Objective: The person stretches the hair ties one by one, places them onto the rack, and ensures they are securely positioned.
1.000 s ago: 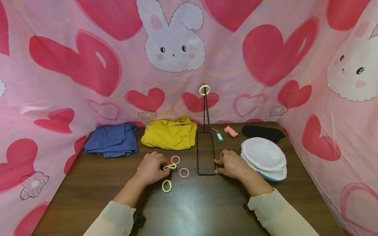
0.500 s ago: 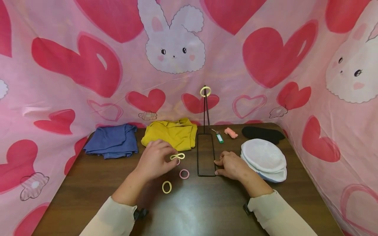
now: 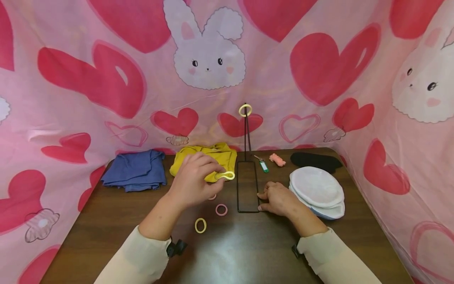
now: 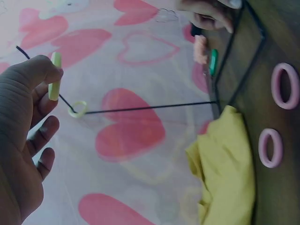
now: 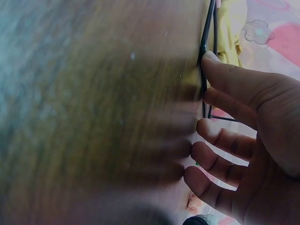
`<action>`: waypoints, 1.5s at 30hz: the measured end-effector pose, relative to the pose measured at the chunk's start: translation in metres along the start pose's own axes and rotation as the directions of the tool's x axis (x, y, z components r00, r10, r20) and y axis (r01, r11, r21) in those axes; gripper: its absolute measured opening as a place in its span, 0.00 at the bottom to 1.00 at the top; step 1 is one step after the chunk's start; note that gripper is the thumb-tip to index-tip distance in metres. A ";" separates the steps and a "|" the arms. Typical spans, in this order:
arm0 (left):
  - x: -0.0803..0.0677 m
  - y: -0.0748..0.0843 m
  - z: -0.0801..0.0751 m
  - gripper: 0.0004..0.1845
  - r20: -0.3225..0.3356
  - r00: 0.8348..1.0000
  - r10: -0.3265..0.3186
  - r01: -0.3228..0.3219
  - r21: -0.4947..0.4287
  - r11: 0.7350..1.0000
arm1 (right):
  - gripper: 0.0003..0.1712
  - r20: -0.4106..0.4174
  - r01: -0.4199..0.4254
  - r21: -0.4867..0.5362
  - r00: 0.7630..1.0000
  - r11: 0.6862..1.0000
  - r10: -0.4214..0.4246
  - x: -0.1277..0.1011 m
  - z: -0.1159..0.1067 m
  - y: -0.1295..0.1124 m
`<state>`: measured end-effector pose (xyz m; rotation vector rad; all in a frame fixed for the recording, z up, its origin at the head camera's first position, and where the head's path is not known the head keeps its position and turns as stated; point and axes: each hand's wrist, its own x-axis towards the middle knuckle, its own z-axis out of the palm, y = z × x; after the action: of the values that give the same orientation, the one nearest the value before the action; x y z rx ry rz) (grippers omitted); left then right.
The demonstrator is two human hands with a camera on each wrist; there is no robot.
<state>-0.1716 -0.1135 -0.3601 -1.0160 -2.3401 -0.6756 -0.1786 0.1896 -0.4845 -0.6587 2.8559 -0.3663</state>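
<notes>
My left hand (image 3: 194,179) is raised over the table and pinches a yellow hair tie (image 3: 228,175) between thumb and forefinger; the tie is squeezed narrow. In the left wrist view, its other fingers curl loosely. My right hand (image 3: 278,198) holds the right side of the rectangular base of a black wire stand (image 3: 237,185), thumb and forefinger at the bar (image 5: 203,70). Around the stand's upper end hangs another yellow hair tie (image 3: 245,110). On the table lie a yellow hair tie (image 3: 200,225), a pink hair tie (image 3: 221,210) and a second pink one (image 4: 270,148).
A folded blue cloth (image 3: 134,169) and a yellow cloth (image 3: 227,157) lie at the back left. Behind my right hand are a green-tagged key (image 3: 263,165), a coral cord bundle (image 3: 277,159), a black flat item (image 3: 313,159) and a white mesh item (image 3: 315,187).
My left hand has lifted the pinched yellow hair tie off the table and carried it up and right, toward the stand. The right hand has stayed at the stand's base.
</notes>
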 end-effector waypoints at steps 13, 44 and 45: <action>0.040 0.026 -0.017 0.11 -0.147 0.980 0.137 -0.145 -0.040 0.989 | 0.30 -0.008 0.011 0.006 1.000 1.000 -0.011 0.000 0.000 0.001; 0.088 0.008 0.002 0.10 -0.151 0.979 0.137 -0.109 0.182 0.977 | 0.30 -0.019 -0.001 0.014 1.000 1.000 0.002 0.000 -0.001 0.000; 0.090 0.006 0.003 0.11 -0.147 0.981 0.127 -0.098 0.190 0.977 | 0.30 -0.018 -0.004 0.018 1.000 1.000 0.004 0.000 0.000 0.000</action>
<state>-0.2219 -0.0615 -0.3063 -0.9676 -2.1447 -0.4709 -0.1789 0.1894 -0.4842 -0.6494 2.8669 -0.3979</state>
